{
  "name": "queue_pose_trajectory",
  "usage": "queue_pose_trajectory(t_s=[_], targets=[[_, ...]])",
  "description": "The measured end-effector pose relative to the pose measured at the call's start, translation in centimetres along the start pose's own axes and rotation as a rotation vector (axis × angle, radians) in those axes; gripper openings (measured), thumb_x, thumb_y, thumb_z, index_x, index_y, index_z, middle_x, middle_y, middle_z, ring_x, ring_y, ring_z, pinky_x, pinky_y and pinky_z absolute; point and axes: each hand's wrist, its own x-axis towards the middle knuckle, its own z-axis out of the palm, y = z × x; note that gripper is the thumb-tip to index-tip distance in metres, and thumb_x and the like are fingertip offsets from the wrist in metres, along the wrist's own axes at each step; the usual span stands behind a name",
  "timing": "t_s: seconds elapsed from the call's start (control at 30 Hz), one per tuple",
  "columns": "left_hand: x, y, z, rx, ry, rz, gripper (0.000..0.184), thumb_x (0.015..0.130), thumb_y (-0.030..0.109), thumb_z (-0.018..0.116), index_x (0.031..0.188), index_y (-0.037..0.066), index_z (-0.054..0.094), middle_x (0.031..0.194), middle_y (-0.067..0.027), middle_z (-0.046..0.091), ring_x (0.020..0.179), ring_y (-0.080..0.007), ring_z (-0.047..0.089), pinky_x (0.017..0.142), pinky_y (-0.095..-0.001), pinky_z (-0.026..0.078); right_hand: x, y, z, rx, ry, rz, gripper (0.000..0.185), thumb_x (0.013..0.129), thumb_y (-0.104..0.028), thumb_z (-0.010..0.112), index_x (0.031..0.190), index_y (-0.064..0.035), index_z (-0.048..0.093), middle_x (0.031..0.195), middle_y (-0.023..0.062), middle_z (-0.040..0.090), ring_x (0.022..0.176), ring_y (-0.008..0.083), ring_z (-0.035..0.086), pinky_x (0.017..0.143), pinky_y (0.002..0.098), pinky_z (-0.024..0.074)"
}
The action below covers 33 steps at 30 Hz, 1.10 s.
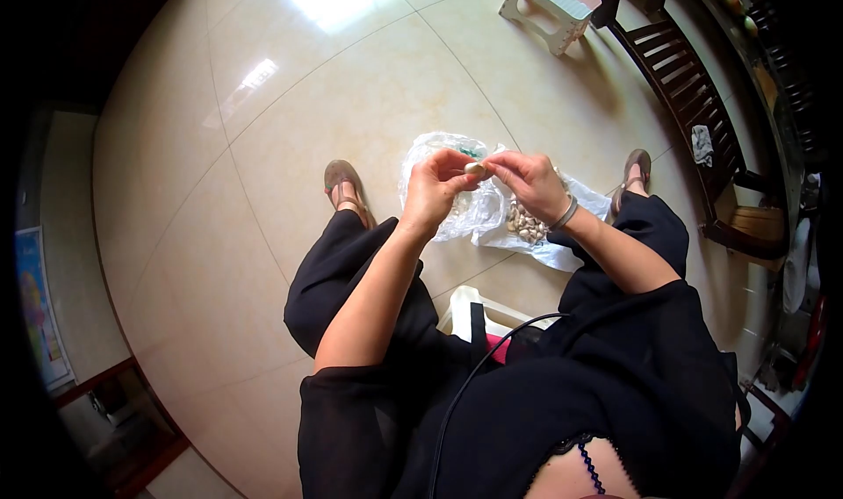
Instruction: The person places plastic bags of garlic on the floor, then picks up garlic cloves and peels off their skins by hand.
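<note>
Between my two hands is a small whitish garlic clove [474, 168], raised above the floor. My left hand [432, 190] is closed on it with thumb and fingers. From the other side, the pinched fingertips of my right hand [534, 183] meet the clove; whether they hold a bit of its skin is too small to tell. Below my right hand lies a pile of pale cloves [525, 225] on a white plastic bag [558, 255]. A clear crumpled plastic bag [465, 220] spreads under my left hand, its contents partly hidden.
My feet stand on glossy tiles [281, 139] either side of the bags. A pale stool [461, 306] shows beneath me. Farther off are a white and pink step stool [549, 11] and a dark wooden slatted bench [685, 86] at right. A black cable [461, 385] crosses my lap.
</note>
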Motion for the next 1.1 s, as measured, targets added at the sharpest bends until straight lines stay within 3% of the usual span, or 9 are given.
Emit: queue_pose_trajectory(t_s=[0.2, 0.3, 0.4, 0.6, 0.83, 1.0, 1.1], targets=[[0.0, 0.0, 0.1, 0.007, 0.007, 0.035, 0.014, 0.075, -0.003, 0.052, 0.089, -0.004, 0.052, 0.082, -0.0101, 0.059, 0.074, -0.0154, 0.057, 0.069, -0.0258, 0.047, -0.1, -0.6, -0.2, 0.002, 0.057, -0.075, 0.013, 0.077, -0.011, 0.054, 0.082, -0.0004, 0.058, 0.070, 0.0132, 0.059, 0.063, 0.0221, 0.059, 0.056, 0.0270, 0.0448], [0.3, -0.9, 0.2, 0.174, 0.030, 0.094, 0.016, 0.074, -0.002, 0.054, 0.090, -0.004, 0.055, 0.078, -0.0073, 0.059, 0.071, -0.0121, 0.056, 0.065, -0.0229, 0.045, -0.3, 0.1, 0.1, -0.041, 0.041, -0.029, 0.012, 0.076, -0.016, 0.055, 0.079, -0.0043, 0.059, 0.069, 0.0137, 0.057, 0.063, 0.0259, 0.057, 0.055, 0.0292, 0.0444], [0.2, -0.9, 0.3, 0.373, 0.042, 0.130, 0.014, 0.076, 0.002, 0.054, 0.088, -0.003, 0.057, 0.069, -0.0040, 0.058, 0.063, -0.0083, 0.051, 0.057, -0.0199, 0.041, -0.3, 1.9, 0.5, -0.064, 0.039, -0.126, 0.012, 0.076, -0.015, 0.053, 0.079, -0.0045, 0.058, 0.069, 0.0140, 0.057, 0.063, 0.0274, 0.056, 0.055, 0.0314, 0.0439], [-0.2, 0.3, 1.0, 0.407, 0.020, 0.066, 0.011, 0.077, 0.004, 0.053, 0.082, -0.003, 0.059, 0.064, -0.0028, 0.057, 0.055, -0.0074, 0.050, 0.052, -0.0205, 0.043, -0.7, 0.8, 0.2, 0.144, -0.040, 0.116, 0.013, 0.076, -0.010, 0.050, 0.079, -0.0012, 0.059, 0.065, 0.0084, 0.060, 0.061, 0.0184, 0.059, 0.058, 0.0271, 0.0454], [0.0, -0.1, 0.9, 0.294, -0.013, -0.001, 0.011, 0.076, 0.003, 0.054, 0.083, -0.003, 0.059, 0.062, -0.0034, 0.056, 0.053, -0.0078, 0.051, 0.050, -0.0201, 0.042, -1.0, 0.2, 0.1, 0.091, -0.062, 0.173, 0.015, 0.076, -0.012, 0.049, 0.076, -0.0003, 0.058, 0.062, 0.0067, 0.060, 0.058, 0.0148, 0.058, 0.056, 0.0264, 0.0449], [-0.1, 0.5, 0.6, 0.143, -0.064, -0.034, 0.013, 0.077, 0.004, 0.054, 0.086, -0.005, 0.058, 0.066, -0.0046, 0.057, 0.055, -0.0085, 0.051, 0.052, -0.0205, 0.043, -0.7, -0.3, -0.4, 0.223, -0.105, 0.247, 0.014, 0.077, -0.013, 0.049, 0.078, -0.0013, 0.057, 0.063, 0.0049, 0.060, 0.058, 0.0113, 0.056, 0.056, 0.0242, 0.0439], [-0.1, 0.7, 0.5, 0.132, -0.074, -0.058, 0.014, 0.077, 0.005, 0.055, 0.087, -0.005, 0.058, 0.067, -0.0054, 0.058, 0.056, -0.0095, 0.051, 0.053, -0.0213, 0.043, -0.6, -0.1, -0.7, 0.192, -0.120, 0.185, 0.013, 0.077, -0.012, 0.050, 0.077, -0.0007, 0.057, 0.062, 0.0046, 0.060, 0.058, 0.0102, 0.056, 0.055, 0.0236, 0.0434]])
